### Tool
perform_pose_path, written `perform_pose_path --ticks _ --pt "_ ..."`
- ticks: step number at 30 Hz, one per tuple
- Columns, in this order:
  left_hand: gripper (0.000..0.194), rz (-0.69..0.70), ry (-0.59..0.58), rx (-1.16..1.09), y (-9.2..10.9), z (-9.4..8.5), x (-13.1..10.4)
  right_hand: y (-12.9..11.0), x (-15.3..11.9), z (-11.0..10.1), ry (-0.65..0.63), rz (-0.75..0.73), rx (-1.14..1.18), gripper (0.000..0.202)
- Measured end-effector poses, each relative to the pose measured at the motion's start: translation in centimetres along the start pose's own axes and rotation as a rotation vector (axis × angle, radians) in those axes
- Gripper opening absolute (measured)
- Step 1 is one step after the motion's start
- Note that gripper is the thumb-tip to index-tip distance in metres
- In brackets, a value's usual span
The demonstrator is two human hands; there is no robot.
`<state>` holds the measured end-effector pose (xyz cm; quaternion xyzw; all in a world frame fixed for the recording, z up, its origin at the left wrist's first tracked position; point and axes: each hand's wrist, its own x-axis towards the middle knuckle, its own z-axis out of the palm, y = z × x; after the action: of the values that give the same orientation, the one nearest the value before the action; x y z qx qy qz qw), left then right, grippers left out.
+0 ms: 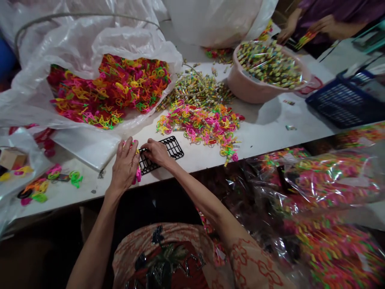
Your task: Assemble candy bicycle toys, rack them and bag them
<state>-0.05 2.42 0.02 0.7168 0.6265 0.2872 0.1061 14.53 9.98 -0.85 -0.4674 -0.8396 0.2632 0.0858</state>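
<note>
Clearly seeing a plastic bag (132, 42) gaping at ten o'clock from the black rack (170, 149), probably for easy reach. Cupping the left hand (124, 162) over pink pieces (138, 175) at the rack's nine o'clock end, with fingers close together, perhaps steadying them; not being able to tell how tightly. Curling the right hand (156, 152), with fingers bent, onto the rack lying flat on the table (270, 138), hiding the fingertips, so not showing whether pinching anything. Seeing a bright pile (207, 124) at two o'clock, likely heaped near for convenience.
</note>
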Motion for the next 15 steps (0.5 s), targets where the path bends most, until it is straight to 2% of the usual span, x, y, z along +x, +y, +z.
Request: perform_pose_path --ticks 6,11,13,15 --pt "0.049 -0.01 -0.003 0.008 0.1 0.0 0.0 0.3 0.1 0.6 0.024 0.056 0.091 0.024" --pt "0.05 0.049 -0.008 -0.023 -0.1 -0.3 0.1 -1.2 0.5 0.6 -0.007 0.149 0.069 0.023" --pt "0.05 0.107 0.009 -0.053 -0.1 -0.3 0.2 -1.4 -0.2 0.8 0.013 0.129 0.057 0.024" --pt "0.049 0.131 0.013 -0.062 -0.2 -0.2 0.2 -0.3 -2.2 0.4 0.105 0.092 0.102 0.023"
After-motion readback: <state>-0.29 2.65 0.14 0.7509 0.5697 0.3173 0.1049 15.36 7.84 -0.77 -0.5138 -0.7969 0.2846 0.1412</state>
